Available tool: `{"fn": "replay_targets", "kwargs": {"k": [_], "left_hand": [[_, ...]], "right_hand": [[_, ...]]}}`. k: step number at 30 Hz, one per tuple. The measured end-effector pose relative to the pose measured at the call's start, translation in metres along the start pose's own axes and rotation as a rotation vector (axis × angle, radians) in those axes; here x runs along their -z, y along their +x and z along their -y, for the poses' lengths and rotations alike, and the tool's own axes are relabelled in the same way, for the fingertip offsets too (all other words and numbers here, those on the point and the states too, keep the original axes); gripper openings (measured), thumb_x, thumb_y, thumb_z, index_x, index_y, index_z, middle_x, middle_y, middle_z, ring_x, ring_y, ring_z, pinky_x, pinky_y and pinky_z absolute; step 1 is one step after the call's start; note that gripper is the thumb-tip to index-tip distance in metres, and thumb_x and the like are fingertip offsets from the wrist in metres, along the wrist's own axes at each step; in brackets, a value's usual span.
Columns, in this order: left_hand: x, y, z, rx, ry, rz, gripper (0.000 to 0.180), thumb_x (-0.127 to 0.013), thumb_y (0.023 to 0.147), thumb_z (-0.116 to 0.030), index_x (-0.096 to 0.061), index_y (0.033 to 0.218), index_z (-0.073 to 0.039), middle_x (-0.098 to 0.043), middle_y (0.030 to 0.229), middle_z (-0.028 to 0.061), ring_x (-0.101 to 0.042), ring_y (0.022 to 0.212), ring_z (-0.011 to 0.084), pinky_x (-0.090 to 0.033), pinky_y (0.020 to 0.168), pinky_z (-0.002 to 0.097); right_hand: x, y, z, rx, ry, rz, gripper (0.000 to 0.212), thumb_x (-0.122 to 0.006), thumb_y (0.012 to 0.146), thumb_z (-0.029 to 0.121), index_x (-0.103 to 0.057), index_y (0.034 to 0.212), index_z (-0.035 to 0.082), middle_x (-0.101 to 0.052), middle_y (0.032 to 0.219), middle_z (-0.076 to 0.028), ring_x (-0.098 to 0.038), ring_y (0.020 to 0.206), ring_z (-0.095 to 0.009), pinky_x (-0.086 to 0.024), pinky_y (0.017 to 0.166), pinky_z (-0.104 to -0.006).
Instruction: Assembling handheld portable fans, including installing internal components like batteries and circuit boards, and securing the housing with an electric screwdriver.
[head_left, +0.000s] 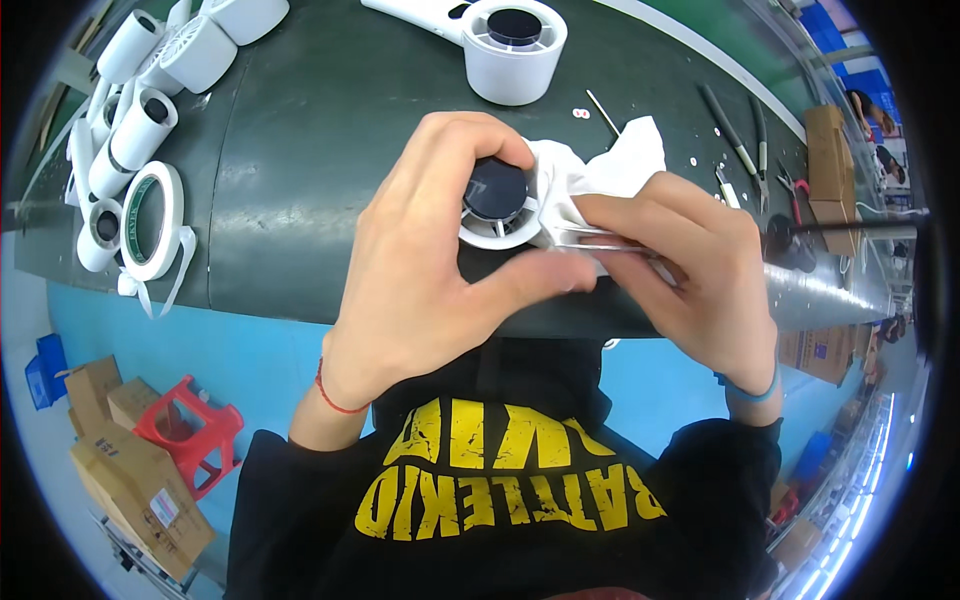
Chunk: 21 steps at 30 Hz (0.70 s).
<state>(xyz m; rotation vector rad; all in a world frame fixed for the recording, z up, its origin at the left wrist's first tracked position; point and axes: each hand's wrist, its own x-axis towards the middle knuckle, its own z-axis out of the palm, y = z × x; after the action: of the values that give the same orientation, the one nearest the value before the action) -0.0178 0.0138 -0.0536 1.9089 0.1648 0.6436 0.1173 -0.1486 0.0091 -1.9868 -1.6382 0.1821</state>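
My left hand (415, 250) is curled around a white handheld fan's round head (530, 215), which has a black hub (495, 188) held by white spokes. Its thumb reaches under the head toward the right and is slightly blurred. My right hand (690, 260) pinches metal tweezers (590, 240) together with a crumpled white cloth (630, 155). The cloth lies against the right side of the fan head, and the tweezer tips are beside its rim. The rest of the held fan is hidden behind my hands and the cloth.
Another white handheld fan (515, 70) rests beyond my hands on the dark green bench mat (285, 200). More white fans (200, 50) and a tape roll (180, 215) crowd the left. Pliers (735, 140), a cutter (727, 188) and a cardboard box (828, 155) lie right.
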Motion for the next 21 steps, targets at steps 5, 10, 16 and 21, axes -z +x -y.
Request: {"fn": "replay_targets", "kwargs": {"k": [5,10,16,21], "left_hand": [[-0.002,-0.002,0.001,0.039,0.030,-0.041,0.044,-0.079,0.072,-0.009,-0.054,0.108,-0.004,-0.055,0.114,0.0107,-0.056,0.105,0.0219,-0.043,0.091,0.0317],[-0.002,0.000,0.001,-0.026,0.104,-0.037,0.041,-0.076,0.072,-0.004,-0.054,0.107,-0.004,-0.056,0.113,0.0107,-0.056,0.103,0.0219,-0.044,0.090,0.0312],[0.000,0.000,0.003,-0.018,0.081,-0.025,0.043,-0.073,0.069,-0.001,-0.054,0.107,-0.004,-0.055,0.112,0.0105,-0.056,0.102,0.0212,-0.044,0.090,0.0308],[-0.002,0.000,0.005,-0.008,0.035,-0.024,0.043,-0.071,0.069,-0.001,-0.053,0.108,-0.003,-0.054,0.113,0.0120,-0.055,0.102,0.0206,-0.042,0.091,0.0303]], "right_hand": [[0.017,0.009,0.011,-0.230,0.148,0.148,0.026,-0.064,0.082,-0.005,-0.068,0.108,0.001,-0.059,0.077,-0.006,-0.052,0.064,-0.013,-0.039,0.056,-0.0233],[0.029,0.014,0.007,-0.087,0.062,0.149,0.025,-0.058,0.085,-0.006,-0.068,0.108,-0.001,-0.063,0.082,-0.011,-0.056,0.068,-0.017,-0.042,0.060,-0.0260],[0.021,0.022,0.026,-0.030,-0.114,0.153,0.022,-0.065,0.081,-0.006,-0.069,0.101,0.000,-0.064,0.079,-0.011,-0.060,0.061,-0.020,-0.043,0.054,-0.0272],[0.010,0.022,0.013,0.024,-0.165,0.113,0.018,-0.071,0.078,-0.003,-0.069,0.095,0.000,-0.065,0.075,-0.010,-0.063,0.060,-0.020,-0.043,0.050,-0.0275]]}}
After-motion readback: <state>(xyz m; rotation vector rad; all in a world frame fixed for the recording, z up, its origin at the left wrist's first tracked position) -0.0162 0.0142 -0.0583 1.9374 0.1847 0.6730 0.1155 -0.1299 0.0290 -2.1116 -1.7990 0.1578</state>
